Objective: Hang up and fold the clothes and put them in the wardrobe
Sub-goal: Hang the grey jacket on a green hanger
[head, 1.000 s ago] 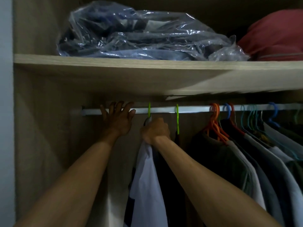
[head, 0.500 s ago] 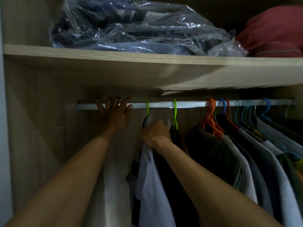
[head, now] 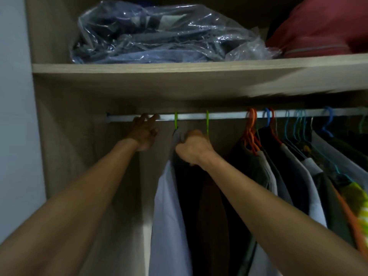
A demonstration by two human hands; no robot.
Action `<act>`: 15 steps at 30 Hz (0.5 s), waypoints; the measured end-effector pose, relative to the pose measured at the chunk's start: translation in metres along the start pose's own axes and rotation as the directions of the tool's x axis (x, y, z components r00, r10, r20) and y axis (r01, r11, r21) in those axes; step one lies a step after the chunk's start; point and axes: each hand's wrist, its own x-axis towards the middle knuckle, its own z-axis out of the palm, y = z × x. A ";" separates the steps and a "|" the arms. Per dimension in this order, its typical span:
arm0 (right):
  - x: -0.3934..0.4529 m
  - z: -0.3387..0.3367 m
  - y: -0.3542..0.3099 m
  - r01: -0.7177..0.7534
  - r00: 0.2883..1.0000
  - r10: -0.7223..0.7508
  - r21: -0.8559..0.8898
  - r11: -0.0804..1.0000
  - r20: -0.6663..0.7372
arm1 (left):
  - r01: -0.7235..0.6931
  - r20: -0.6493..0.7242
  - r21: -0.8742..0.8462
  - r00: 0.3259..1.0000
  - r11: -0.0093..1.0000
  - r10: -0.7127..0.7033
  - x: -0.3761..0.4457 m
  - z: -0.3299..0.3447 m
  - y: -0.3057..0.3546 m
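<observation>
I am looking into the wardrobe [head: 59, 136], both arms reaching up toward the rail [head: 199, 117] that is running under the shelf [head: 179, 67]. My left hand [head: 143, 134] is lying loose near the rail's left end, its fingertips [head: 153, 117] touching the bar and gripping nothing. My right hand [head: 194, 148] is clenching the neck of a white shirt [head: 169, 216], which is hanging from a green hanger [head: 176, 120] hooked on the rail just right of the left hand. A second green hanger [head: 207, 122] is hooking on just beyond, carrying a dark garment [head: 199, 206] that is pressing against the white shirt; the fist is sitting between the two hooks. Further toward the rail's right end, orange hangers [head: 251, 128] and blue hangers [head: 327, 122] are holding a packed row of clothes. Above, on the shelf, a clear plastic bag [head: 169, 34] of folded clothing is lying toward the left, and a red bundle [head: 322, 30] is sitting at the right edge.
</observation>
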 end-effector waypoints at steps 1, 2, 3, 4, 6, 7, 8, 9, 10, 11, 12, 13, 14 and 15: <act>-0.004 -0.005 0.003 0.027 1.000 -0.027 0.003 1.000 -0.007 | 0.010 0.002 0.006 1.000 1.000 -0.010 -0.008 -0.002 0.002; -0.008 -0.011 0.007 0.042 0.999 -0.042 0.020 0.999 -0.013 | 0.017 0.003 0.004 1.000 1.000 -0.017 -0.018 -0.003 0.005; -0.014 -0.017 0.012 0.057 0.998 -0.056 0.050 0.997 -0.010 | 0.023 -0.005 -0.005 1.000 1.000 -0.023 -0.031 -0.004 0.010; -0.021 -0.023 0.019 0.079 0.997 -0.079 0.080 0.994 -0.006 | 0.039 -0.019 -0.037 0.999 0.999 -0.040 -0.046 -0.005 0.015; -0.031 -0.029 0.030 0.134 0.991 -0.133 0.134 0.982 -0.018 | 0.088 -0.030 -0.114 0.995 0.990 -0.092 -0.077 -0.006 0.024; -0.038 -0.033 0.036 0.162 0.987 -0.162 0.156 0.974 -0.012 | 0.121 -0.037 -0.118 0.991 0.986 -0.126 -0.096 -0.007 0.031; -0.045 -0.035 0.042 0.187 0.982 -0.190 0.175 0.967 0.000 | 0.147 -0.041 -0.110 0.988 0.983 -0.152 -0.115 -0.007 0.040; -0.051 -0.036 0.046 0.208 0.977 -0.214 0.195 0.959 0.009 | 0.164 -0.045 -0.093 0.985 0.982 -0.169 -0.133 -0.007 0.048; -0.055 -0.035 0.050 0.220 0.973 -0.230 0.216 0.951 0.021 | 0.185 -0.050 -0.079 0.981 0.979 -0.190 -0.152 -0.009 0.054; -0.061 -0.034 0.053 0.231 0.969 -0.245 0.233 0.945 0.033 | 0.203 -0.055 -0.073 0.977 0.977 -0.207 -0.170 -0.010 0.057; -0.067 -0.031 0.053 0.241 0.965 -0.260 0.245 0.939 0.045 | 0.230 -0.055 -0.064 0.971 0.971 -0.234 -0.190 -0.014 0.061; -0.073 -0.029 0.054 0.254 0.960 -0.275 0.250 0.934 0.054 | 0.239 -0.066 -0.060 0.968 0.969 -0.242 -0.208 -0.016 0.063; -0.080 -0.027 0.051 0.274 0.951 -0.301 0.261 0.926 0.068 | 0.259 -0.085 -0.047 0.961 0.965 -0.262 -0.228 -0.022 0.064; -0.090 -0.024 0.045 0.302 0.938 -0.337 0.278 0.912 0.085 | 0.289 -0.108 -0.032 0.951 0.957 -0.291 -0.251 -0.031 0.066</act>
